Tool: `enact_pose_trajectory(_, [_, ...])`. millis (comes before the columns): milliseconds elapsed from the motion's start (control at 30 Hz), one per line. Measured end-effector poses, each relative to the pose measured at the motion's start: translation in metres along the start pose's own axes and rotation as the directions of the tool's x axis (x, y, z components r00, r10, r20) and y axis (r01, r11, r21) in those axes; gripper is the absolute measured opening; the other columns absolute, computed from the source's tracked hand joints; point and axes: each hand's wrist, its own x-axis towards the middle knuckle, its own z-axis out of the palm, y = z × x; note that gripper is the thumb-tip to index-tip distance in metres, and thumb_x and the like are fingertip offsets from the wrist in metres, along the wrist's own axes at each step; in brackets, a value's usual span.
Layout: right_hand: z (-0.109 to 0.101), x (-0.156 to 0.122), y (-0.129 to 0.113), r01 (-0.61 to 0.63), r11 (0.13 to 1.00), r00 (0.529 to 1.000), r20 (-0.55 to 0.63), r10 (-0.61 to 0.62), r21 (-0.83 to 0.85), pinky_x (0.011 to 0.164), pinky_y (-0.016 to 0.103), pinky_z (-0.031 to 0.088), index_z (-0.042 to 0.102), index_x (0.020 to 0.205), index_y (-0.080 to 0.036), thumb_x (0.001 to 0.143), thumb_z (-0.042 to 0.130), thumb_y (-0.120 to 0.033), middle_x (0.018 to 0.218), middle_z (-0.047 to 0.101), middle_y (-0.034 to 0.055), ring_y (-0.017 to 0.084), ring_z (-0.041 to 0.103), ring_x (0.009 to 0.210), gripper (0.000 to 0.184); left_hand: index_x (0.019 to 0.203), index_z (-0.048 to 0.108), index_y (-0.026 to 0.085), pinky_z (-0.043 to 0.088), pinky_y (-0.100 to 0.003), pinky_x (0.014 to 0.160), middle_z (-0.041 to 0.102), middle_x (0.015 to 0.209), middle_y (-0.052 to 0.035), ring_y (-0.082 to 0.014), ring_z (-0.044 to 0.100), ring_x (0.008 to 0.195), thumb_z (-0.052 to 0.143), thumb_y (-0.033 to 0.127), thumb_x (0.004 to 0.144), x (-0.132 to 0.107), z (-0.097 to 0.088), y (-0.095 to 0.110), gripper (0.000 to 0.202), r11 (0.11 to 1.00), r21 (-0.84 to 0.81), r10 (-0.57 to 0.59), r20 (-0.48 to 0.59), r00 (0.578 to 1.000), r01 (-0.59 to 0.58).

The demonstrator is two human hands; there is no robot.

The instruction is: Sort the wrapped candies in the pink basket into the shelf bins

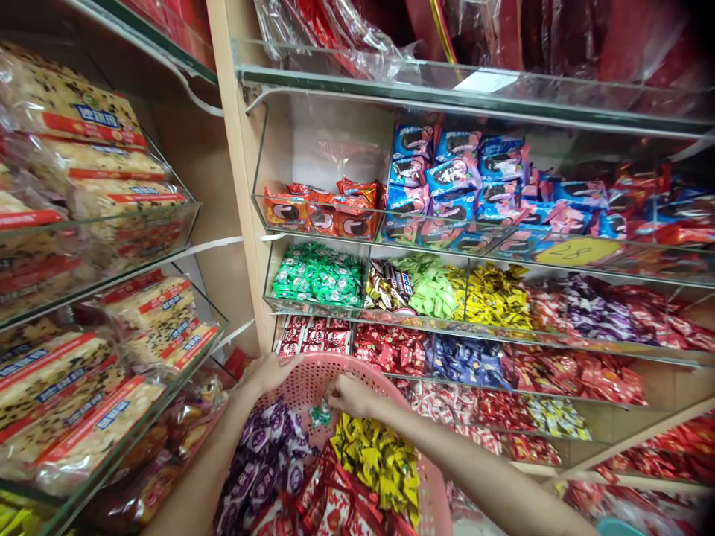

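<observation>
My left hand (275, 374) is closed over the far left rim of a pink perforated plastic basket (385, 385). Over the inside of the basket, near its far wall, my right hand (349, 394) is curled closed with green-wrapped candy (319, 414) showing at its fingertips. How many pieces it holds is hidden. Heaped in the basket are purple-wrapped candies (273, 454) on the left, yellow-wrapped candies (380, 461) on the right and red-wrapped candies (335, 495) nearest me.
Ahead, clear shelf bins hold green candies (318, 275), yellow candies (497, 298), blue cookie packs (452, 179) and red packs (324, 212). Blue candies (472, 361) sit lower down. Glass-edged shelves with bagged puffed-rice bars (83, 119) stand close on the left, beside a wooden post (240, 171).
</observation>
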Motion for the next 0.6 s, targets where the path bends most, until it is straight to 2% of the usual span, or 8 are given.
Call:
enact_pose_trajectory(100, [0.001,0.003,0.001,-0.048,0.999,0.997,-0.056,0.048,0.012,0.056,0.02,0.036,0.065,0.076,-0.016,0.08,0.05,-0.02,0.07,0.064,0.0007,0.011,0.053,0.061,0.016,0.095,0.069,0.012,0.046,-0.04,0.08,0.065,0.104,-0.0225,-0.0372,0.058,0.102,0.021,0.084,0.062,-0.002,0.0,0.0,0.092,1.0,-0.007,0.01,0.001,1.0,-0.01])
enact_pose_trajectory(167, [-0.009,0.002,-0.005,-0.087,0.996,0.989,-0.123,0.085,-0.012,0.06,0.021,0.038,0.065,0.088,-0.018,0.083,0.049,-0.027,0.08,0.067,0.0035,0.014,0.057,0.07,0.019,0.093,0.069,0.013,0.046,-0.04,0.08,0.065,0.103,-0.0223,-0.0371,0.058,0.101,0.021,0.083,0.062,-0.003,0.001,-0.002,0.09,1.0,-0.011,0.017,-0.001,1.0,-0.017])
enact_pose_trajectory(233, [-0.026,-0.001,-0.015,-0.074,0.996,0.986,-0.155,0.065,-0.049,0.062,0.022,0.039,0.064,0.092,-0.018,0.085,0.048,-0.029,0.084,0.067,0.0049,0.015,0.059,0.074,0.02,0.093,0.069,0.014,0.045,-0.042,0.08,0.066,0.102,-0.0226,-0.038,0.058,0.1,0.02,0.083,0.063,-0.003,0.002,-0.003,0.09,1.0,-0.011,0.023,-0.003,1.0,-0.023])
enact_pose_trajectory(333, [-0.062,-0.004,-0.031,0.031,0.995,0.976,-0.211,-0.051,-0.099,0.067,0.023,0.04,0.064,0.093,-0.019,0.087,0.046,-0.028,0.085,0.067,0.0047,0.015,0.061,0.077,0.021,0.097,0.068,0.014,0.045,-0.045,0.079,0.065,0.103,-0.0232,-0.0398,0.057,0.101,0.019,0.084,0.063,-0.002,0.001,-0.004,0.092,1.0,-0.016,0.024,0.009,1.0,-0.024])
enact_pose_trajectory(433, [-0.106,-0.001,-0.043,0.113,0.979,0.925,-0.341,-0.166,-0.171,0.072,0.023,0.04,0.062,0.099,-0.02,0.09,0.041,-0.026,0.091,0.066,0.0042,0.015,0.06,0.084,0.023,0.101,0.067,0.013,0.046,-0.045,0.08,0.063,0.106,-0.0235,-0.0398,0.057,0.103,0.018,0.084,0.062,-0.003,0.0,-0.003,0.094,1.0,-0.025,0.017,0.019,1.0,-0.017])
enact_pose_trajectory(533, [-0.148,0.012,-0.044,0.06,0.951,0.861,-0.467,-0.203,-0.303,0.077,0.025,0.04,0.06,0.1,-0.019,0.091,0.039,-0.022,0.096,0.065,0.0049,0.016,0.057,0.091,0.023,0.098,0.067,0.011,0.046,-0.044,0.081,0.064,0.105,-0.0244,-0.0393,0.057,0.103,0.018,0.084,0.062,-0.005,-0.001,-0.001,0.096,1.0,-0.026,0.005,0.015,1.0,-0.004])
enact_pose_trajectory(600, [-0.168,0.023,-0.041,-0.045,0.915,0.854,-0.491,-0.173,-0.401,0.078,0.026,0.04,0.059,0.098,-0.018,0.089,0.041,-0.019,0.096,0.064,0.0066,0.018,0.054,0.093,0.02,0.097,0.068,0.011,0.046,-0.043,0.08,0.064,0.103,-0.0239,-0.0387,0.057,0.102,0.018,0.084,0.062,-0.006,-0.001,0.0,0.095,0.999,-0.033,-0.005,0.008,1.0,0.005])
